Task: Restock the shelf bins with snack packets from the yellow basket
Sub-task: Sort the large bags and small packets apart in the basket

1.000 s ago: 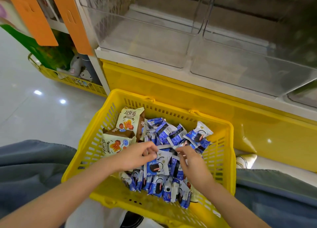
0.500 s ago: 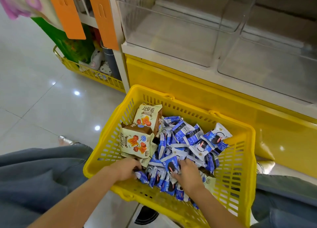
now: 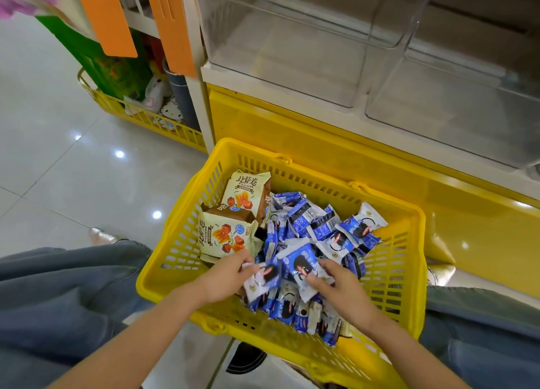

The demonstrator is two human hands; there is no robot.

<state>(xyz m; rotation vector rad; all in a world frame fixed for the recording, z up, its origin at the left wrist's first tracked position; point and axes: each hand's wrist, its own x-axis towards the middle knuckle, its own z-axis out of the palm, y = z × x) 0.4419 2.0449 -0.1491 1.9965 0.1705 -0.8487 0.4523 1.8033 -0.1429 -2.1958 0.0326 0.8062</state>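
Yellow slotted basket [image 3: 187,248]; blue-and-white packets [image 3: 309,219]; cream packets [image 3: 225,236] printed orange; clear bins [image 3: 292,52]; orange tags [image 3: 105,14].

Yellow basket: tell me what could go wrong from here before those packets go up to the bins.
1. The left hand and the right hand each pinch only a wrapper edge, of a blue packet and a second blue packet; either may slip on the way to the clear bins.
2. The blue packets lie in a loose heap reaching the yellow basket's near rim; a pull could spill neighbours over it.
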